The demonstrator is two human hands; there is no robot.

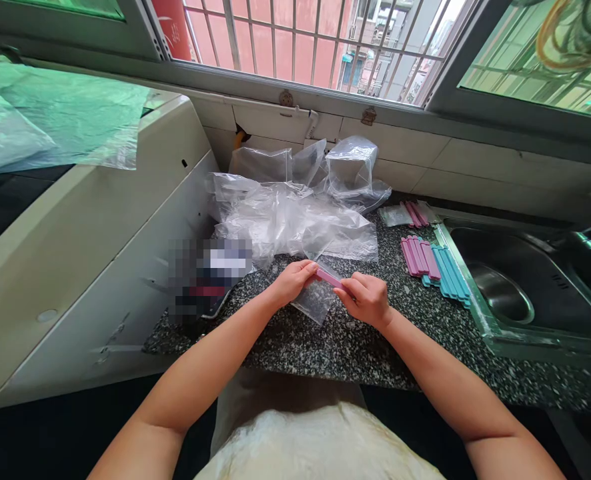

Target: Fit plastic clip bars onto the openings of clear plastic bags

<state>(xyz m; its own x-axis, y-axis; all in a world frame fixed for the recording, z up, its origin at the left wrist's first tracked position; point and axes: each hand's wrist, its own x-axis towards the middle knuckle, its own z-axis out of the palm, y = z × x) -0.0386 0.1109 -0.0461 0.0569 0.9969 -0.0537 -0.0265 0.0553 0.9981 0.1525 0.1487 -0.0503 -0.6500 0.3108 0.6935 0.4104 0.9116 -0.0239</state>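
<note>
Over the speckled granite counter (355, 347), my left hand (291, 281) and my right hand (364, 298) together hold a small clear plastic bag (317, 300) with a pink sealing clip (328, 277) across its top. The left hand pinches the clip's left end, the right hand its right end. The bag hangs below the clip, just above the counter. A heap of empty clear plastic bags (295, 213) lies right behind my hands.
Pink clips (419, 257) and blue clips (450, 273) lie in a row beside the steel sink (525, 287) on the right. More pink clips with a small bag (409, 215) sit farther back. A white appliance (90, 233) stands at the left, a barred window behind.
</note>
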